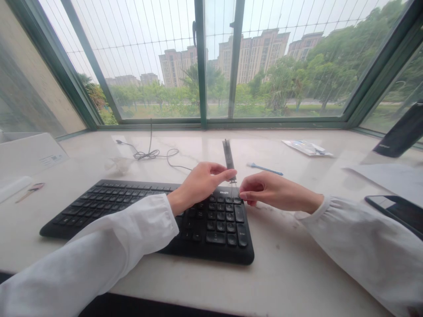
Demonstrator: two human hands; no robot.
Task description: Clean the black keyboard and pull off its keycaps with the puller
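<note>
The left hand [206, 178] pinches a thin dark strip [228, 154] near its low end, thumb and fingers clamped on it, and the strip's far tip points just short of twelve o'clock. Holding it that low seems to help the hand keep it steady and close to the number keys [220, 226]. Thin wires [232, 189] come out of the strip at six o'clock, over the two o'clock corner of the black keyboard [218, 253]. The right hand [271, 191] sits at three o'clock from the wires, with its fingers curled and its tips close together; I cannot tell if they are clamped on the wires or only next to them. Coming in from each side, the hands probably keep out of each other's way. The keyboard lies on the white table [284, 277], reaching from the hands out to about eight o'clock, so its number keys are close to the fingers. A blue stick [266, 169] lies at two o'clock from the wires, maybe so it is easy to grab. Farther out that way is a small packet [307, 148], and a bundled black cord [147, 154] lies between nine and ten, off the keyboard, perhaps to give the hands room
</note>
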